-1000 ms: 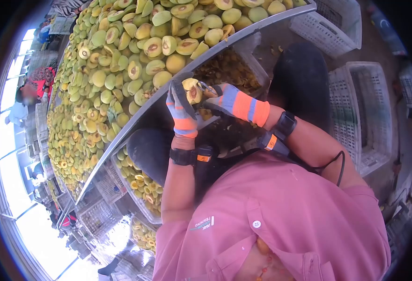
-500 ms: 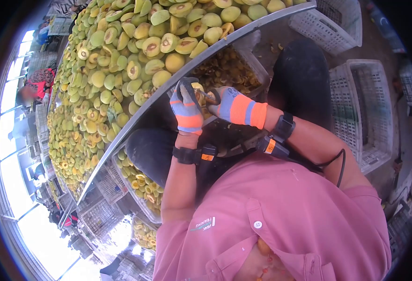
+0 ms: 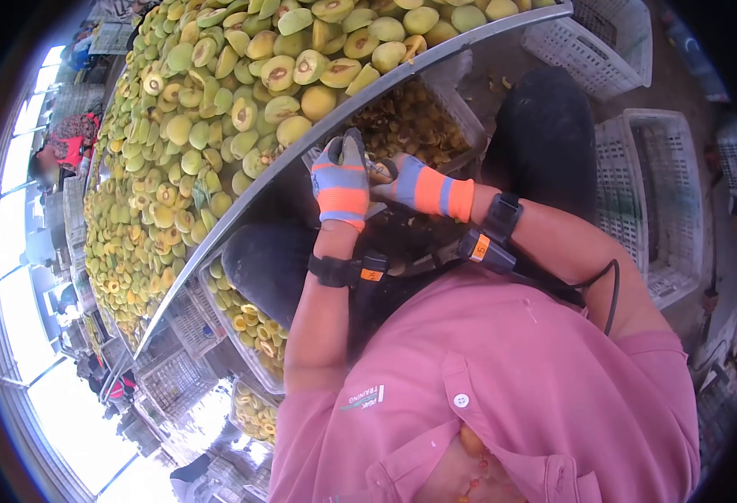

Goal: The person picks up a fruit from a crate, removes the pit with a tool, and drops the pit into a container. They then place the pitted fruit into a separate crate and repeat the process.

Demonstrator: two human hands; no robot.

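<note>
Fruit halves (image 3: 278, 75) crowd the table (image 3: 435, 57) | left hand (image 3: 341, 180) curled, right hand (image 3: 418, 183) close beside | can't tell what either grips!

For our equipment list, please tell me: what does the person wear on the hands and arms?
The left hand and right hand wear gloves with orange and bluish-grey bands and darker fingers. Each wrist has a black strap and a dark box with an orange label. A black cable loops by the right arm; the pink sleeves are short.
</note>
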